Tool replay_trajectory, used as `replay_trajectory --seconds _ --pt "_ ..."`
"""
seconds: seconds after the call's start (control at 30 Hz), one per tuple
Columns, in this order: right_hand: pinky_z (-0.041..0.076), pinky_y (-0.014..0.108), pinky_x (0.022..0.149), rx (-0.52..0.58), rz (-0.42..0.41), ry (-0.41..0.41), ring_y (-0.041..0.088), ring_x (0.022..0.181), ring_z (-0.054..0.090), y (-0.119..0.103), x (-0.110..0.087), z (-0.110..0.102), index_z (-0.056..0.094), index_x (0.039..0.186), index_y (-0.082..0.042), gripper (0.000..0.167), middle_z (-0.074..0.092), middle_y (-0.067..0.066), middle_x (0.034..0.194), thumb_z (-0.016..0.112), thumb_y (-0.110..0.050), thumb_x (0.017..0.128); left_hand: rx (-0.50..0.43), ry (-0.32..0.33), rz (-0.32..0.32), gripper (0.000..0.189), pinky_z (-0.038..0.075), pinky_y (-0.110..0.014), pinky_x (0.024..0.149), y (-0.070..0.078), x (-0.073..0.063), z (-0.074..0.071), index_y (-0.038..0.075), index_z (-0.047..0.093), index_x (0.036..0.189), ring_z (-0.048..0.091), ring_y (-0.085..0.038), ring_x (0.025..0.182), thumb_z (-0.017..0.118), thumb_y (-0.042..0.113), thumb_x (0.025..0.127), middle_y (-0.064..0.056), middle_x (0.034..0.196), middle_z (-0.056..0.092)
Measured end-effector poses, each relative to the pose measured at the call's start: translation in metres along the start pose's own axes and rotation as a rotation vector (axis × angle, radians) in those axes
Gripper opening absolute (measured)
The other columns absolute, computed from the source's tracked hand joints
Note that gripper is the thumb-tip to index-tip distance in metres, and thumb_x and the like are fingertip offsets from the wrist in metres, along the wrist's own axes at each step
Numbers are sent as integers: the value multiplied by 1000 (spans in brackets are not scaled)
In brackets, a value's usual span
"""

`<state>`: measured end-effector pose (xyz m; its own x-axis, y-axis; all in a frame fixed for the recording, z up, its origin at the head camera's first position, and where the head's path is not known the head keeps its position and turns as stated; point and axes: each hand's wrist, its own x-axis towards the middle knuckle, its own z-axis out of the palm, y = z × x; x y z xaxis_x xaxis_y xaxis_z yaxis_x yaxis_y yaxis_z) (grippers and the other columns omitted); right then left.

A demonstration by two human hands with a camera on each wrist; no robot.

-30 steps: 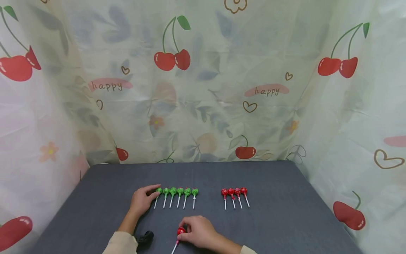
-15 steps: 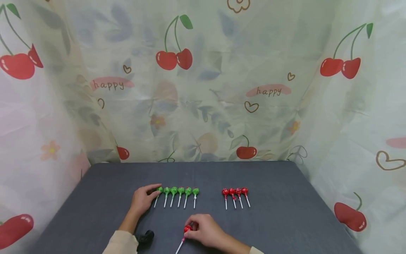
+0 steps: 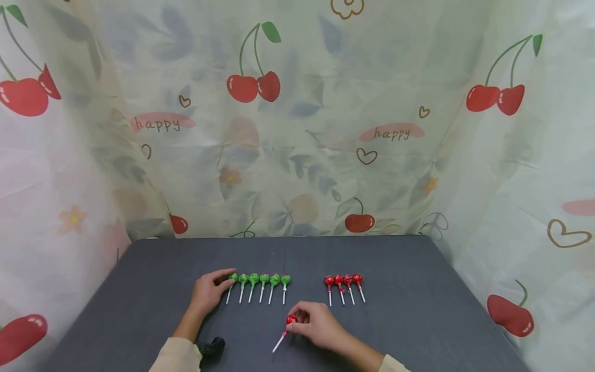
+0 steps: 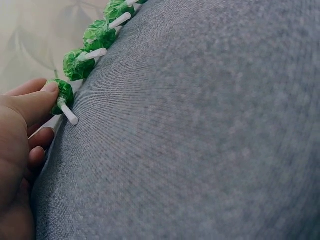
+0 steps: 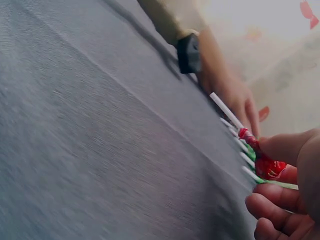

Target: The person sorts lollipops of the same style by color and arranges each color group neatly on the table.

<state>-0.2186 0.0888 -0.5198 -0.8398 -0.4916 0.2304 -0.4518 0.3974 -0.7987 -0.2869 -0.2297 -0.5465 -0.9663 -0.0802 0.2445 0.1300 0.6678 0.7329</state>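
My left hand pinches the head of the leftmost green lollipop between thumb and fingers. That lollipop lies at the end of a row of several green lollipops, white sticks pointing toward me. Between the thumb and fingers of my right hand is a red-wrapped lollipop, held by its head. Its white stick slants down and left in the head view. The hand is in front of the gap between the green row and a shorter row of several red lollipops on the right.
A dark grey cloth covers the table. Strapped at my left wrist is a small black device. A patterned curtain with cherries and hearts stands behind the table and along both sides.
My right hand has moved right and farther from me over the table, carrying the red lollipop. The left hand stays at the leftmost green lollipop, and both rows lie as before.
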Motion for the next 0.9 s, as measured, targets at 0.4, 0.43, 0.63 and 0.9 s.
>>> replay_trajectory --seconds 0.4,0.43,0.63,0.9 --pt "45 24 55 -96 62 54 9 63 52 -11 24 -54 72 97 -11 18 59 -7 73 79 -18 83 25 9 -11 29 47 -48 85 0 0 0 16 73 117 62 -26 99 73 19 88 -8 112 69" --pt "46 25 56 -103 68 65 10 64 53 -12 26 -59 72 98 -11 18 59 -7 74 78 -18 83 30 11 -6 28 47 -49 85 0 0 0 15 74 116 62 -27 99 73 19 88 -8 111 69" --pt "49 27 61 -95 75 118 15 72 56 -7 32 -85 72 105 -10 21 63 -4 82 76 -17 85 31 18 10 28 46 -50 87 1 1 1 14 74 115 62 -29 102 74 18 88 -10 112 69" --pt "50 30 64 -102 123 149 16 74 58 10 35 -109 72 105 -12 18 67 -2 87 73 -15 88 35 4 -4 28 47 -46 82 0 0 0 16 74 116 61 -22 92 73 19 89 -6 108 70"
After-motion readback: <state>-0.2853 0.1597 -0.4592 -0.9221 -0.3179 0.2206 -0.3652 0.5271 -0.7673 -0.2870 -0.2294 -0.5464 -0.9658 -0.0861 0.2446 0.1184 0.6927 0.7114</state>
